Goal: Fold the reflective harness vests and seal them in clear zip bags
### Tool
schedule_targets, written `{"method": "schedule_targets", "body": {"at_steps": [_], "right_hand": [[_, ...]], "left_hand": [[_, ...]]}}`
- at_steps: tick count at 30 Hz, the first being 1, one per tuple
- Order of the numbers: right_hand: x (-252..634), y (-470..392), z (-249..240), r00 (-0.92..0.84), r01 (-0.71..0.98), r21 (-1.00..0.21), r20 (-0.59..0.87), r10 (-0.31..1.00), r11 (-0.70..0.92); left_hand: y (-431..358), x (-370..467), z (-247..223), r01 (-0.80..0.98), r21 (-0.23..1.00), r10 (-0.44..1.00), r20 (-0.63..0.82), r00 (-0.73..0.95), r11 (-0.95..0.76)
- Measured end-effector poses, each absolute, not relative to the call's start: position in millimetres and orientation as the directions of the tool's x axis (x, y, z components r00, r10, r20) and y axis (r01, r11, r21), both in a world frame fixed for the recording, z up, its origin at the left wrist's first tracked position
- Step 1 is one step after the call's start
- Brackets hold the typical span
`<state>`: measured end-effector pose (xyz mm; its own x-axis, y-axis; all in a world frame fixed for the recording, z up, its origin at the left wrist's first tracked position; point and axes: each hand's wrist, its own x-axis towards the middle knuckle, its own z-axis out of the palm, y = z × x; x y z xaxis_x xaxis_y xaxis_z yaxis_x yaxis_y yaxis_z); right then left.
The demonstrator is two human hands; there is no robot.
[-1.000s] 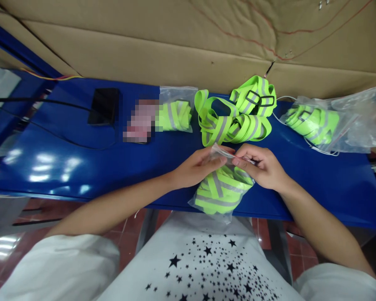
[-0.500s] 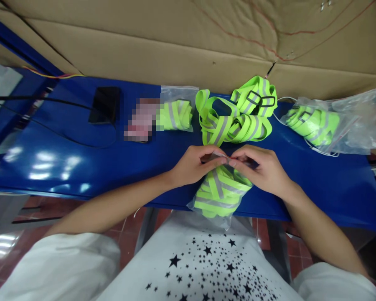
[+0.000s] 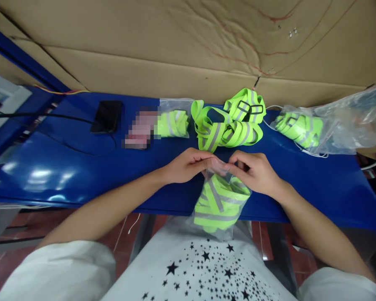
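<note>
A clear plastic bag (image 3: 221, 202) with a folded neon-yellow strap and grey reflective stripes inside hangs at the table's front edge. My left hand (image 3: 192, 165) pinches the bag's top edge on the left. On the right, my right hand (image 3: 253, 169) grips the same top edge between thumb and fingers. Just beyond my hands lies a loose pile of yellow reflective straps (image 3: 232, 125) with black buckles.
The blue table (image 3: 90, 171) holds a bagged strap (image 3: 174, 123), a blurred-out pink item (image 3: 141, 131) and a black device (image 3: 106, 117) with a cable. At right are another bagged strap (image 3: 301, 127) and empty plastic bags (image 3: 354, 125). A cardboard-covered wall (image 3: 144, 71) stands behind.
The view has shifted, so the table items appear slightly lower and further left. My left hand has slid a little left along the bag's top, and the fingertips of my hands are farther apart.
</note>
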<state>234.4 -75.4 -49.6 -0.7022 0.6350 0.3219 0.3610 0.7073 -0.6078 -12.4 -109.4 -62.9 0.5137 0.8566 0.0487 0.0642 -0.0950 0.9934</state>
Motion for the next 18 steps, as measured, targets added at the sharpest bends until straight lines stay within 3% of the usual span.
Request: {"method": "schedule_targets", "body": {"at_steps": [6,11,15,18], "right_hand": [[236,-87,-42,-0.725,0.475,-0.448,0.288,0.626,0.757],[232,-96,-46,-0.655,0.459,-0.404,0.448,0.609,0.791],[235,-93,-44,-0.493,0.405,-0.499,0.586,0.643,0.766],[244,-78,-42,-0.400,0.326,-0.684,0.526,0.750,0.653]], "left_hand": [[-116,-5,-67,0.139,0.955,0.909,0.195,0.368,-0.261],[-114,-2,-66,-0.065,0.993,0.896,0.121,0.426,-0.104],[-114,-2,-63,-0.120,0.992,0.829,0.027,0.558,0.048],[-117,-1,-63,-0.068,0.988,0.821,-0.076,0.566,0.138]]}}
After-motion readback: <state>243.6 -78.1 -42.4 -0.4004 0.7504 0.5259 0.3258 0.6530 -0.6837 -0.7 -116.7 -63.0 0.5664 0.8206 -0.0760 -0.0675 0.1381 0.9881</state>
